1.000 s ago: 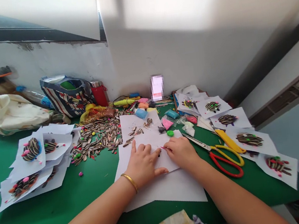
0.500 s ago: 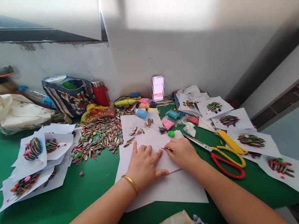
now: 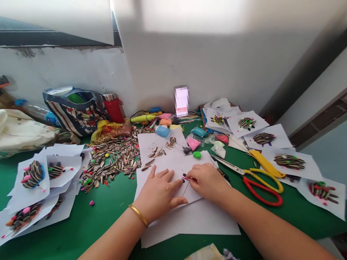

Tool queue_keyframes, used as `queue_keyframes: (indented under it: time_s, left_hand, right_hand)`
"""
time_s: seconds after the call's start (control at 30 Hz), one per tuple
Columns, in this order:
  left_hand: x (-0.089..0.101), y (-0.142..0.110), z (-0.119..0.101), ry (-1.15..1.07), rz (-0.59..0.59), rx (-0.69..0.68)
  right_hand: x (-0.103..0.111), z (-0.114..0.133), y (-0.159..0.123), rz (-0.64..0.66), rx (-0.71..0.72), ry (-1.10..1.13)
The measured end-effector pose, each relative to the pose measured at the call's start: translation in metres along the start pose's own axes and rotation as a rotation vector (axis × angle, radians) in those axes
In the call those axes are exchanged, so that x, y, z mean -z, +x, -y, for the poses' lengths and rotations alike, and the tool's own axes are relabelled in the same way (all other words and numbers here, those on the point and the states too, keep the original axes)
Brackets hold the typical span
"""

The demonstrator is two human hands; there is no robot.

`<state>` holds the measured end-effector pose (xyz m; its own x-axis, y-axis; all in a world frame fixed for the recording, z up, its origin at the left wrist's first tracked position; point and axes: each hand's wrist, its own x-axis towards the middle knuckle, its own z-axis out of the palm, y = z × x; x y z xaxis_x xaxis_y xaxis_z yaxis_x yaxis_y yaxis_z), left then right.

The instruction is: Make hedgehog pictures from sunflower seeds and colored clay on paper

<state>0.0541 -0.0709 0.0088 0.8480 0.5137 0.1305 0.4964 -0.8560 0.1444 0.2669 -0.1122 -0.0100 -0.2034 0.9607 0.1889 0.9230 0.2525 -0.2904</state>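
Observation:
My left hand lies with fingers spread on a sheet of white paper, pressing it to the table. Just right of its fingertips, my right hand is closed in a pinch on a small pink piece of clay, low over the paper. Small dark spots show on the sheet beside the pinch, along with a faint drawn line. Beyond the hands, loose sunflower seeds rest on another sheet. A green lump of clay sits above my right hand.
Scissors with red and yellow handles lie at right by a yellow cutter. Seed-decorated sheets are stacked left and spread right. A seed pile, clay packets and a red flask stand farther back.
My left hand has shifted slightly left. My right hand has moved a little left and down with the pink piece, and dark spots now show beside it. The view has shifted slightly.

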Motion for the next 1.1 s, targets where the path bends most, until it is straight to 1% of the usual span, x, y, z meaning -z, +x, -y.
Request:
queue_keyframes:
  time_s: [0.1, 0.27, 0.4, 0.53, 0.8, 0.9, 0.97, 1.1]
  left_hand:
    - [-0.001, 0.0, -0.001, 0.007, 0.001, 0.006]
    - [-0.002, 0.0, -0.001, 0.011, -0.017, 0.033]
    - [-0.003, 0.0, -0.004, 0.042, -0.015, 0.048]
    - [-0.003, 0.002, -0.007, 0.059, -0.007, 0.052]
    - [-0.003, 0.002, -0.009, 0.065, -0.006, 0.061]
    - [-0.003, 0.002, -0.009, 0.069, 0.0, 0.066]
    - [-0.003, 0.002, -0.008, 0.074, 0.008, 0.066]
    - [-0.004, 0.001, -0.008, 0.076, 0.013, 0.049]
  right_hand:
    - [-0.002, 0.001, 0.0, 0.022, 0.003, -0.019]
    - [0.003, 0.004, -0.002, 0.005, -0.009, -0.031]
    - [0.005, 0.011, -0.004, 0.071, 0.028, -0.034]
    - [0.001, 0.016, -0.004, 0.074, 0.04, -0.075]
    - [-0.003, 0.02, -0.002, 0.065, -0.02, -0.123]
    - [0.0, 0.017, -0.001, 0.06, -0.016, -0.1]
    - [0.006, 0.011, 0.0, 0.054, -0.035, -0.047]
    - [0.017, -0.006, 0.001, 0.004, -0.16, 0.084]
